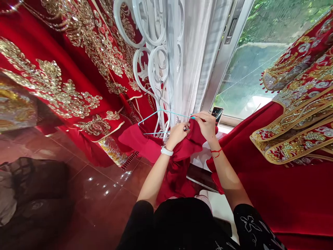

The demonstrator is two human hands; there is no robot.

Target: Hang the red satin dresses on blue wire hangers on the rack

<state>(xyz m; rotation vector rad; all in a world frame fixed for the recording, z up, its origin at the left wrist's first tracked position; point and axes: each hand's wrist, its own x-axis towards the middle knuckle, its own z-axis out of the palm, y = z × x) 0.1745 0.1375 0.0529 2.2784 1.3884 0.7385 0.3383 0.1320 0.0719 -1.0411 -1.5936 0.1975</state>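
Observation:
A red garment [148, 147] hangs on a thin light-blue wire hanger [171, 111], its hook up against the white scrollwork. My left hand [178, 135], with a white watch at the wrist, is closed on the garment's fabric below the hanger's right side; a small dark object shows at its fingers, too small to name. My right hand [205, 124], wearing a red string bracelet, pinches the fabric at the hanger's right end. The left shoulder of the garment drapes over the hanger, and its lower part falls in folds towards my lap.
White metal scrollwork [158, 66] stands ahead, beside a white curtain [194, 52] and a sliding window. A phone [216, 114] stands near the sill. Red embroidered garments [65, 93] hang at left, another beaded garment [299, 132] at right. Dark sheer fabric [39, 194] lies over the tiled floor.

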